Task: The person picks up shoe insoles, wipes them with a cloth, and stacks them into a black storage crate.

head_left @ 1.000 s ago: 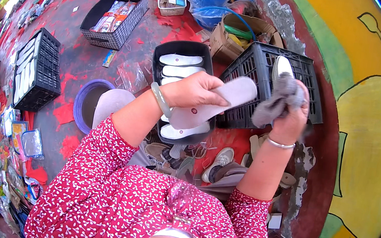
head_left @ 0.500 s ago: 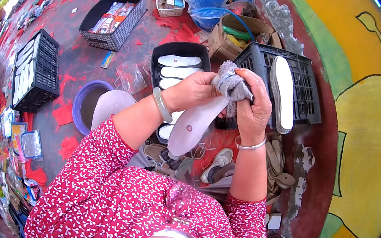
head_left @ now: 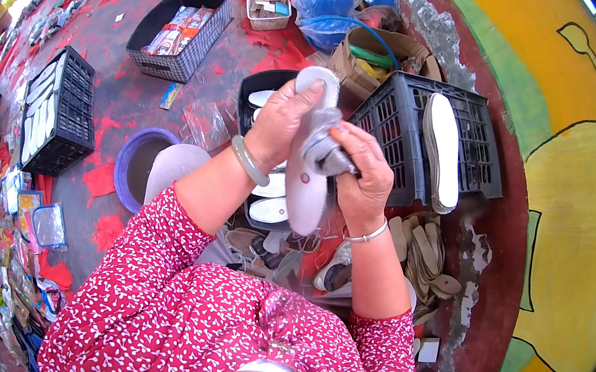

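My left hand (head_left: 281,119) grips a pale insole (head_left: 303,200) near its upper end, the thumb lying on its face. The insole stands nearly upright in front of me, with a small round mark on its lower half. In my right hand (head_left: 365,178) is a bunched grey cloth (head_left: 327,149), pressed against the middle of the insole. Behind them, a black bin (head_left: 250,83) holds several white insoles, partly hidden by my hands and the insole. A stack of white-topped insoles (head_left: 440,148) leans on the black crate (head_left: 405,125) to the right.
To the left are a purple-rimmed bucket (head_left: 121,172) and a black crate of insoles (head_left: 67,137). A checked bin with packets (head_left: 203,46) stands farther off. Brown insoles (head_left: 421,251) pile by the wall at right. Red scraps (head_left: 108,230) litter the floor.
The insole has swung more upright, and my left hand has moved up and holds its upper end. My right hand has come down and left with the cloth, onto the insole's middle.
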The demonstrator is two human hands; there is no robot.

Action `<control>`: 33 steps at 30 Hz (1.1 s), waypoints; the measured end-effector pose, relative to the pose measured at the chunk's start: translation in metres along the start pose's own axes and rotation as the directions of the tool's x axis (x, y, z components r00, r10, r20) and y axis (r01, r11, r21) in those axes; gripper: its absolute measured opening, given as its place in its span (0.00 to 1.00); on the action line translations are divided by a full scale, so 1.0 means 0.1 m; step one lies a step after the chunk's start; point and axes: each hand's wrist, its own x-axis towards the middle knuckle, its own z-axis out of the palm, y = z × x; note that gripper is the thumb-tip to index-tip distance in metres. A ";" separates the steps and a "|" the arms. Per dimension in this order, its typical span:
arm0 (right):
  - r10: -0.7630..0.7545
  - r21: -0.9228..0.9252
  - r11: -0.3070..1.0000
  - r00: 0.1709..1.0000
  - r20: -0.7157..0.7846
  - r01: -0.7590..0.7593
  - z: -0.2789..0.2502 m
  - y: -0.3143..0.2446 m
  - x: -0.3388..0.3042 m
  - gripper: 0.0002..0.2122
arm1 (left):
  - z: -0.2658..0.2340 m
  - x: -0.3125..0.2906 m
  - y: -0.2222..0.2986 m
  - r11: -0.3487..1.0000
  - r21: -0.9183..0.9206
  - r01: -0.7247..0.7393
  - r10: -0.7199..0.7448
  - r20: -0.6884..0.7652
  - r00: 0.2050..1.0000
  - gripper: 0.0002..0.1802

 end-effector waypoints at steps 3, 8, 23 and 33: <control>0.057 -0.065 0.997 0.977 0.204 -0.044 -0.14 -0.04 0.06 0.22 | -0.08 0.02 0.02 0.998 0.051 0.035 -0.033 -0.034 0.999 0.13; 0.223 0.210 0.953 0.975 -0.003 -0.218 -0.45 0.00 0.20 0.18 | 0.06 -0.03 0.01 0.985 0.119 0.124 -0.129 0.032 0.991 0.15; 0.168 0.068 0.976 0.911 0.376 -0.208 -0.21 -0.07 0.13 0.17 | -0.10 0.07 -0.02 0.995 0.041 -0.093 0.097 -0.100 0.990 0.12; 0.189 0.037 0.960 0.742 0.643 -0.277 -0.38 -0.13 0.02 0.13 | -0.11 0.09 0.28 0.975 0.048 -0.215 0.221 -0.242 0.945 0.10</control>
